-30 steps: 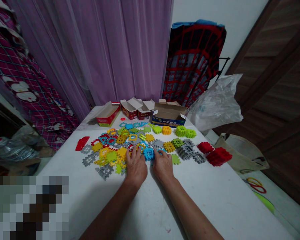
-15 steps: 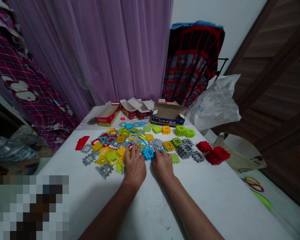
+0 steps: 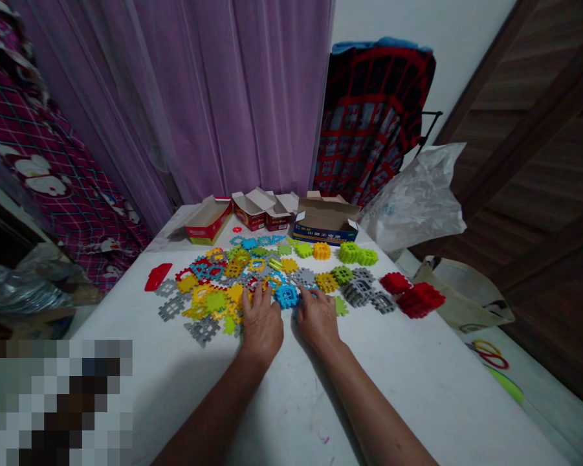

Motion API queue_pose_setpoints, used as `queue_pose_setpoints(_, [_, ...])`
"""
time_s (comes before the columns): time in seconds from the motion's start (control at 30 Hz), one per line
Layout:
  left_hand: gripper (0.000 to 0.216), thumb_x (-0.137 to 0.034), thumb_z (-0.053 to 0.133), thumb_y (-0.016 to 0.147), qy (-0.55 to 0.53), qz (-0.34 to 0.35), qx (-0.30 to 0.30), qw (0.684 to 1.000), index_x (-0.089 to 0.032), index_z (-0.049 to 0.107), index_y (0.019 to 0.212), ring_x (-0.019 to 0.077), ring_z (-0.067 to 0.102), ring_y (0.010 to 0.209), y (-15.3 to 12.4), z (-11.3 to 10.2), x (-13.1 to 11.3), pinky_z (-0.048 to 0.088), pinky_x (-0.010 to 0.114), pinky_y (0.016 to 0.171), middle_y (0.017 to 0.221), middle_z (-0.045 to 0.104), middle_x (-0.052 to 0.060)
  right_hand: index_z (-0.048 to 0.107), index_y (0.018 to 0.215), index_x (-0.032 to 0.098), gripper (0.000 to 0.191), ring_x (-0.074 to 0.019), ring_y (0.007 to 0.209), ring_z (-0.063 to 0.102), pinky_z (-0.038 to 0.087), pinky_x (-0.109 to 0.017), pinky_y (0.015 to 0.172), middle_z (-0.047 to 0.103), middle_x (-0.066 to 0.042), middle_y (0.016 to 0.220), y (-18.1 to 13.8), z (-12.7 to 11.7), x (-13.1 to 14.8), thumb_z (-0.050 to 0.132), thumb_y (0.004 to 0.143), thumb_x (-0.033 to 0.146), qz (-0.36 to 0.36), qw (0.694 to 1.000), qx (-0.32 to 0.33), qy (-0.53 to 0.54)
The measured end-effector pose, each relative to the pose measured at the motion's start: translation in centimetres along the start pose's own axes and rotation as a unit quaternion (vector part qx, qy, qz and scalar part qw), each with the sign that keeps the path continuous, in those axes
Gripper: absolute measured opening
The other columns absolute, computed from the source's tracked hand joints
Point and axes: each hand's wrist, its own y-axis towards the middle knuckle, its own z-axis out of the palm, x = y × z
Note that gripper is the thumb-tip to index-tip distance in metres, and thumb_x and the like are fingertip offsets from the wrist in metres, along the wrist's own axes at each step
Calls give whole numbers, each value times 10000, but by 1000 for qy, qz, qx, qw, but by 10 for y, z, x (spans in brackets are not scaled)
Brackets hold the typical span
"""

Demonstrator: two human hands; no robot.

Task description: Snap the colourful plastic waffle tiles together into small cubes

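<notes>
My left hand (image 3: pixel 263 323) rests palm down at the front of a loose pile of toothed plastic building pieces, fingers spread over yellow and red ones. Just right of its fingertips lies a stack of blue building pieces (image 3: pixel 286 296). My right hand (image 3: pixel 319 318) is on the other side of that stack, its fingers bent down over a blue building piece (image 3: pixel 315 291) that they mostly cover. Yellow pieces (image 3: pixel 201 301) and grey pieces (image 3: pixel 204 331) lie left of my left hand. Near my right hand is a flat green piece (image 3: pixel 340 306).
Sorted stacks stand at right: grey (image 3: pixel 360 292), red (image 3: pixel 420 300), lime green (image 3: pixel 350 253) and yellow (image 3: pixel 327 282). Along the back edge are a blue open box (image 3: pixel 326 232) and a red open box (image 3: pixel 208 226). A clear plastic bag (image 3: pixel 417 200) hangs beyond the right edge.
Both hands stay in nearly the same place, with small finger shifts around the blue stack. The whole view has moved slightly.
</notes>
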Motion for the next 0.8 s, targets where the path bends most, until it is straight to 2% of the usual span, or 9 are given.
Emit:
queue_pose_setpoints(0.1, [279, -209, 507, 874, -8, -5, -20, 1000, -188, 746, 1017, 342, 360, 1422, 0, -4, 10, 119, 631, 1189, 1440, 550, 103, 478, 1427, 173, 621, -295, 1356, 380, 307, -432, 1044, 535, -126, 1429, 10, -10, -13, 576, 816, 212, -73, 997, 25, 15])
queue_pose_setpoints(0.2, [277, -234, 536, 872, -18, -10, -55, 998, -196, 727, 1068, 340, 387, 1406, 0, -5, 21, 143, 626, 1186, 1405, 584, 96, 425, 1467, 211, 772, -319, 1424, 280, 270, -483, 1094, 365, -113, 1563, 30, -21, -19, 700, 749, 273, -177, 980, 89, -6])
queue_pose_setpoints(0.27, [272, -242, 548, 872, -30, -8, -81, 996, -203, 720, 1080, 337, 394, 1402, -1, -3, 28, 153, 623, 1185, 1383, 603, 90, 406, 1478, 228, 855, -335, 1424, 285, 261, -518, 1103, 354, -122, 1567, 46, -27, -16, 766, 706, 299, -231, 964, 129, -34])
queue_pose_setpoints(0.37, [280, -229, 546, 877, -50, 6, -123, 991, -224, 705, 1108, 323, 421, 1386, -6, 6, 38, 159, 612, 1185, 1380, 609, 72, 432, 1459, 240, 872, -331, 1366, 387, 298, -511, 1091, 457, -129, 1499, 65, -33, -8, 810, 678, 323, -293, 939, 168, -63])
queue_pose_setpoints(0.53, [333, -201, 522, 883, -70, 15, -184, 980, -251, 670, 1176, 302, 446, 1369, -16, 21, 51, 172, 593, 1179, 1376, 613, 62, 520, 1393, 257, 736, -296, 1217, 554, 388, -423, 1039, 639, -108, 1293, 77, -33, -8, 779, 705, 297, -311, 926, 194, -92])
queue_pose_setpoints(0.67, [338, -197, 508, 886, -75, 18, -205, 976, -248, 665, 1182, 304, 459, 1356, -18, 27, 55, 181, 586, 1172, 1361, 624, 69, 500, 1417, 264, 752, -262, 1190, 589, 421, -354, 1028, 632, -86, 1315, 81, -26, -16, 759, 711, 275, -310, 926, 204, -75])
queue_pose_setpoints(0.8, [342, -183, 514, 873, -84, 24, -200, 976, -249, 670, 1170, 304, 455, 1359, -17, 28, 52, 170, 592, 1176, 1371, 617, 64, 468, 1449, 229, 784, -265, 1221, 571, 419, -357, 1050, 605, -106, 1351, 82, -22, -17, 729, 710, 223, -313, 924, 214, -58])
